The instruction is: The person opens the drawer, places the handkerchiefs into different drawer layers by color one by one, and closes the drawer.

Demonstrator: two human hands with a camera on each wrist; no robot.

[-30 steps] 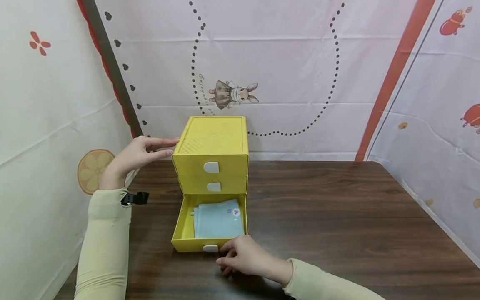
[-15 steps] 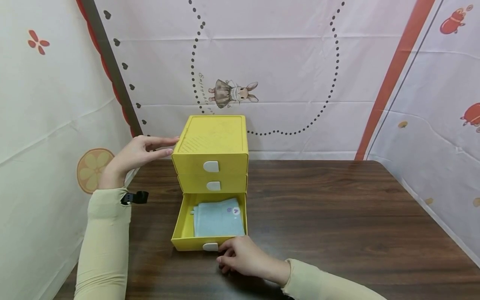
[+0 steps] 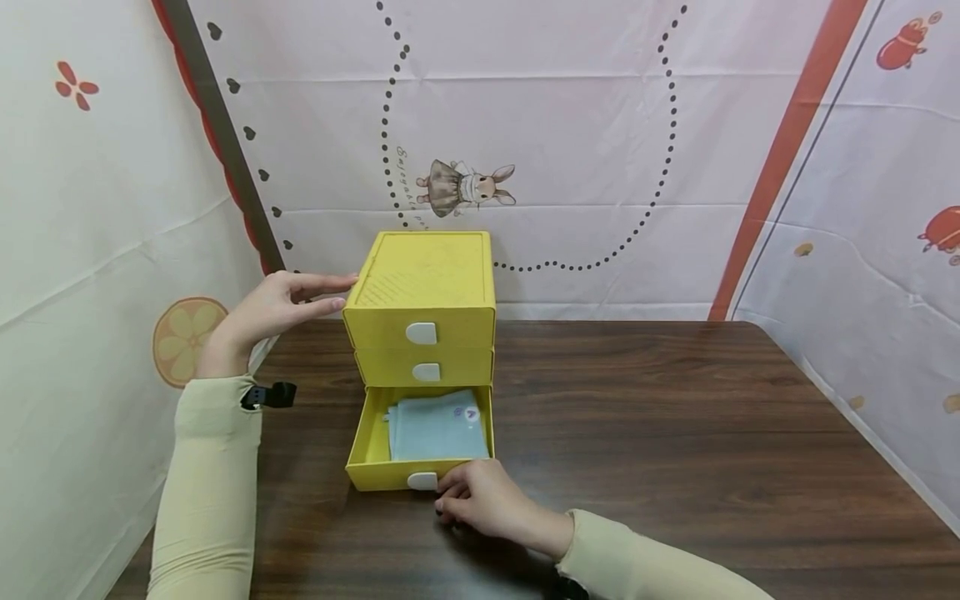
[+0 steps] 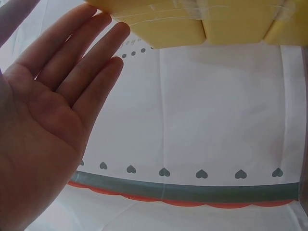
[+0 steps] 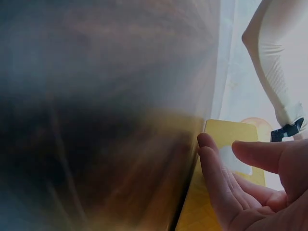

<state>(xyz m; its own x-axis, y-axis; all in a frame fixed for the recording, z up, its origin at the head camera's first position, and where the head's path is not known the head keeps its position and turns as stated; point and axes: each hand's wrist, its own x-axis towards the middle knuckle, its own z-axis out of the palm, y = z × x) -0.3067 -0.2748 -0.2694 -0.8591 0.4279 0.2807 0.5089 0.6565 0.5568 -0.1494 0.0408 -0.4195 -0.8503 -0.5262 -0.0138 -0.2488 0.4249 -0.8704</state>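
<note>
Sitting on a dark wooden table (image 3: 675, 417) is a small yellow three-drawer cabinet (image 3: 423, 287), its bottom drawer (image 3: 375, 471) pulled out and holding folded pale blue cloths (image 3: 437, 427). Flat and open with fingers straight, the left hand (image 3: 266, 312) touches the cabinet's upper left side, while the right hand (image 3: 480, 500) rests on the table against the drawer front, fingertips at the white handle tab (image 3: 422, 481), fingers loosely bent and gripping nothing. Behind the cabinet hangs a white cloth backdrop printed with a rabbit (image 3: 465, 187).
</note>
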